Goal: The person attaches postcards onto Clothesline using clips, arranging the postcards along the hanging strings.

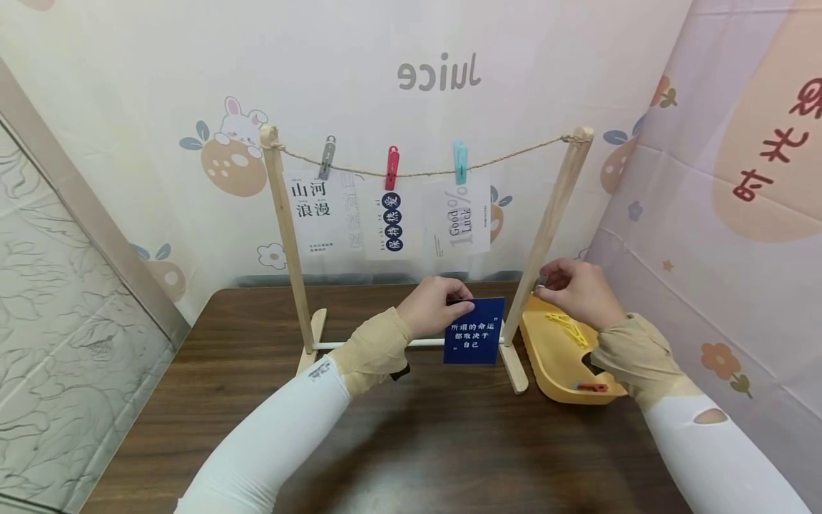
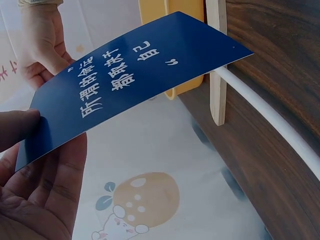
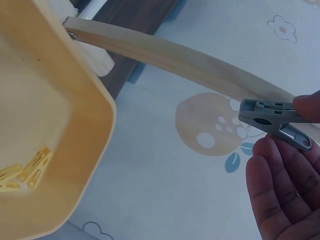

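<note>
A dark blue card with white writing is pinched at its top edge by my left hand, in front of the rack's lower right. In the left wrist view the thumb lies on the card's printed face, fingers behind. My right hand holds a grey clothespin between thumb and fingers, beside the right wooden post. Above, a twine line sags between two posts. Grey, red and light blue clothespins hang three pale printed cards from it.
Below the right hand a yellow tray stands on the brown table; yellow clothespins and a red one lie in it. A white rod joins the rack's feet. Printed cloth hangs behind.
</note>
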Motion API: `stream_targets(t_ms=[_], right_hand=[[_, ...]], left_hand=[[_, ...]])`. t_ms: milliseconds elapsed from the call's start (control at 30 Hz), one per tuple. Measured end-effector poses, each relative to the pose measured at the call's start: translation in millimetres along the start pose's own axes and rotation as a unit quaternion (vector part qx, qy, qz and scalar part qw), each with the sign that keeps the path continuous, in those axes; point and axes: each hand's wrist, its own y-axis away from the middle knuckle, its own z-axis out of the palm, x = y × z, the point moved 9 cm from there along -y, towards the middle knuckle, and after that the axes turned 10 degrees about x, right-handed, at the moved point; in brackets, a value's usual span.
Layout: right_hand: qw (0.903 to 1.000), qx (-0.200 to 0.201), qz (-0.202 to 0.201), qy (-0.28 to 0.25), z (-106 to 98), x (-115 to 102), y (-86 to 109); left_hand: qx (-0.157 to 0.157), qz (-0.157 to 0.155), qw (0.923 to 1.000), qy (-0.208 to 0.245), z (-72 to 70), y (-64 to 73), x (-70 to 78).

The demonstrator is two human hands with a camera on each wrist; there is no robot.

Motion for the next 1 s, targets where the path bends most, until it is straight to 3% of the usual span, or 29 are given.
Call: stream_targets(t_ms=[333,800,1000], right_hand=[[0.9998,0.014,0.012,-0.004,-9,-8,4.2],[0.9984,0.051,-0.014,-0.023,-27,-20,9.5],[0.9969,0.066,-0.021,-0.035,-36,-28,11.2]], left_hand=[[0.011,0.007,0.9999,-0.005,-7.7,-2.4,5.6],[0.013,0.034,0.9993,-0.014,-17.4,-10.8,21.1],[0.012,0.031,0.9992,-0.022,-22.7,-16.1,27.1]])
